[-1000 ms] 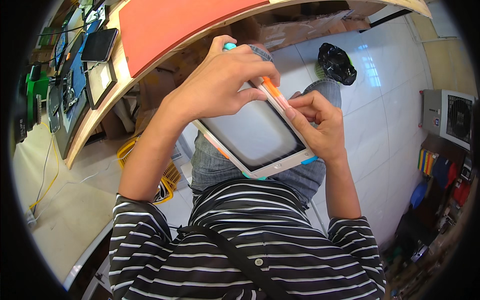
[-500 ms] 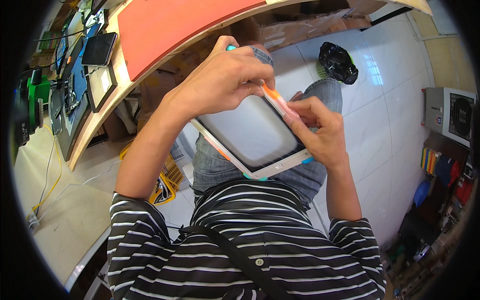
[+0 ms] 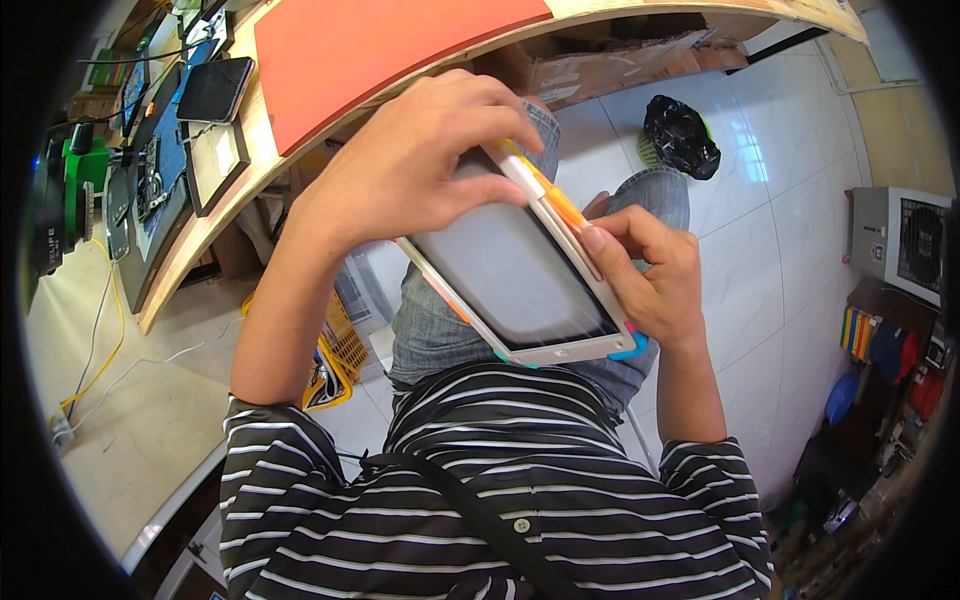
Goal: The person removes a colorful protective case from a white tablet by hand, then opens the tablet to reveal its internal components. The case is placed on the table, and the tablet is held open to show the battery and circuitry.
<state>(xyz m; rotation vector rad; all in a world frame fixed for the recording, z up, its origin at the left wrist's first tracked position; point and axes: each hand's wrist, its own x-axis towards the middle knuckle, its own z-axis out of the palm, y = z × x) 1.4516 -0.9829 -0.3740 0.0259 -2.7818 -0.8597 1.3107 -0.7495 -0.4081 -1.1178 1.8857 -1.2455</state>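
Head view: both hands, left (image 3: 420,170) and right (image 3: 645,275), grip a white tablet (image 3: 515,275) (orange strip along its edge).

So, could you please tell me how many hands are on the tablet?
2. The left hand covers the tablet's far end from above; the right hand grips its right edge.
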